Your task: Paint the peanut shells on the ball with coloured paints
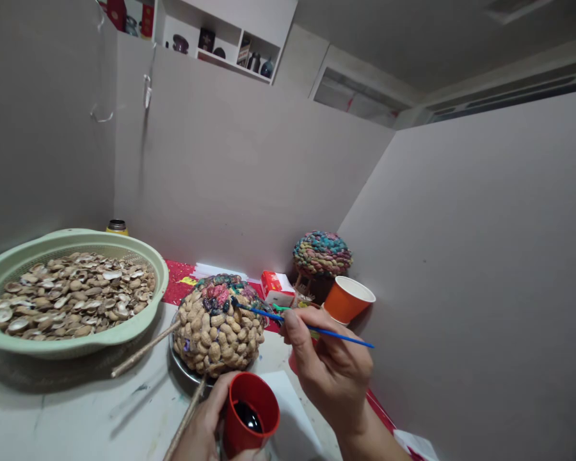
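My right hand (pixel 333 368) grips a thin blue paintbrush (pixel 317 329), its dark tip against a rounded form covered in peanut shells (pixel 221 339). The top of that form is painted in red, dark blue and green patches, while its lower sides are bare tan shell. It rests in a shallow metal bowl (pixel 180 371), and stick legs (pixel 146 349) jut out from it. My left hand (pixel 206 416) is wrapped around a red cup (pixel 253 410) with dark liquid inside, held just in front of the form.
A pale green colander (pixel 158 282) full of peanut shells stands at the left. An orange paper cup (pixel 346 301), a red-and-white box (pixel 277 287) and a painted shell piece on legs (pixel 322 254) are behind my right hand. Grey panels (pixel 249 166) enclose the table (pixel 52 403).
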Demonstrator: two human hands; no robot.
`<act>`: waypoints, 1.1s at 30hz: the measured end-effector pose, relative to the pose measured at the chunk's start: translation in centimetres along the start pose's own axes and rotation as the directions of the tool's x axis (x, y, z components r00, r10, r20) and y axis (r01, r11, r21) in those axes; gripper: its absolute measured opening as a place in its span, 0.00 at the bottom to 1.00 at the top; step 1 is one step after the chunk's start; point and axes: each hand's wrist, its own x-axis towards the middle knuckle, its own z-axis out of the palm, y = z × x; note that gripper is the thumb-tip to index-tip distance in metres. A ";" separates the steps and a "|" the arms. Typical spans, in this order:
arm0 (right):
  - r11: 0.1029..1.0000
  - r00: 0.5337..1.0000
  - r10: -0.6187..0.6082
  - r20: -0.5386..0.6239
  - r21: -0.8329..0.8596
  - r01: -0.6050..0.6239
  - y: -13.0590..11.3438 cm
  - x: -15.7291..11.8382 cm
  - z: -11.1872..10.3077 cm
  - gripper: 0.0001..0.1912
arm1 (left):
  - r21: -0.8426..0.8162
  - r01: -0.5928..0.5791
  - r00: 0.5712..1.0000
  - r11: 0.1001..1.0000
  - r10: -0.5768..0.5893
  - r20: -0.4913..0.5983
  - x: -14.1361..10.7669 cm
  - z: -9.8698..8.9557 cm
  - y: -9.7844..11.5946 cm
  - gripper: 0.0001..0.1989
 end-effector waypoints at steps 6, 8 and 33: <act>0.999 0.998 -0.034 0.055 0.006 0.033 -0.8 0.2 -0.7 0.08 | 0.047 -0.006 1.000 0.999 0.006 0.006 0.0 -0.2 -0.2 0.31; 1.000 0.999 -0.030 0.023 0.005 0.030 -0.7 0.1 -0.6 0.08 | 0.047 -0.011 1.000 0.999 0.011 0.007 0.0 -0.1 -0.3 0.32; 0.994 0.991 -0.107 0.076 0.002 0.107 -1.4 0.0 -0.9 0.09 | -0.038 -0.013 0.999 0.999 0.015 0.047 0.1 0.0 0.3 0.30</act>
